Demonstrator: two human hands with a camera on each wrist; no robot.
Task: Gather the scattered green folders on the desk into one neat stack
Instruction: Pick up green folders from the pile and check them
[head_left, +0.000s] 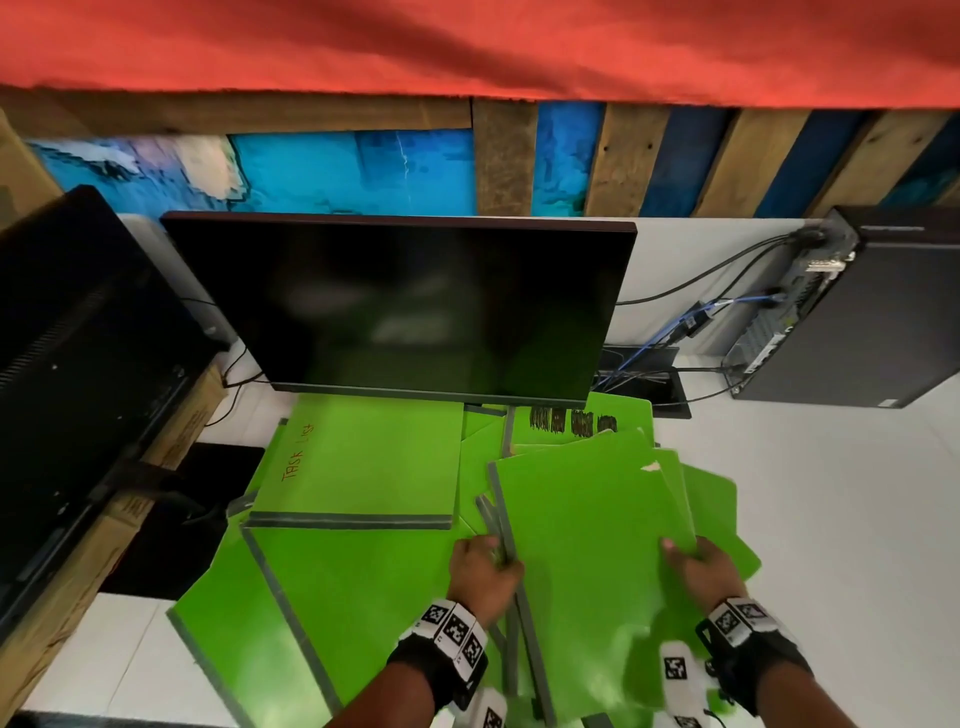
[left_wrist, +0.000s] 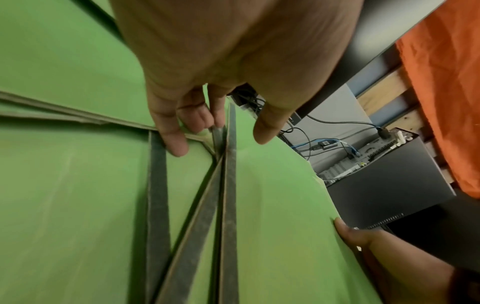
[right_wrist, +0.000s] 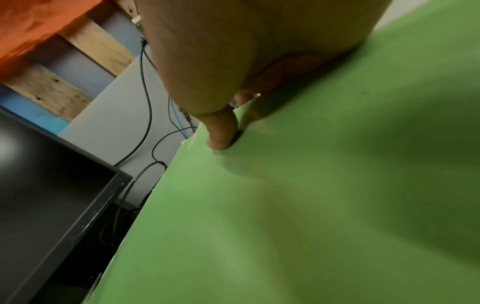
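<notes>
Head view: green folders (head_left: 587, 519), light, thin, flexible, slippery; left hand (head_left: 480, 574) grip pinches grey spines at 9 o'clock, right hand (head_left: 701, 571) grip clasps 3 o'clock edge.

Hidden and cut off

The monitor (head_left: 400, 306) covers the far edges of the green folders (head_left: 587, 525); the right hand (right_wrist: 233, 61) hides its own fingers under them, and folders run past the bottom edge.
</notes>
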